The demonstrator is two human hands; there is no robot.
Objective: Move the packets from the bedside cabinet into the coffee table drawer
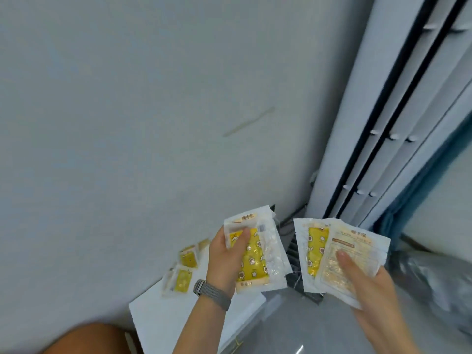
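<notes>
My left hand (224, 261) grips a small stack of white packets with yellow star-patterned pads (258, 254), thumb across the top one. My right hand (362, 284) holds a fanned bunch of the same packets (339, 251), thumb pressed on the uppermost, which shows its printed back. Both bunches are held up in the air above the corner of the white bedside cabinet (163, 318). Two more packets (184, 269) lie on the cabinet top against the wall, left of my left hand.
A plain grey wall fills the left and top. A tall white unit with black vertical slots (383, 123) stands at the right, a blue curtain (419, 190) beside it. Dark cables (293, 221) run in the corner. Grey floor lies below; a bare knee shows at bottom left.
</notes>
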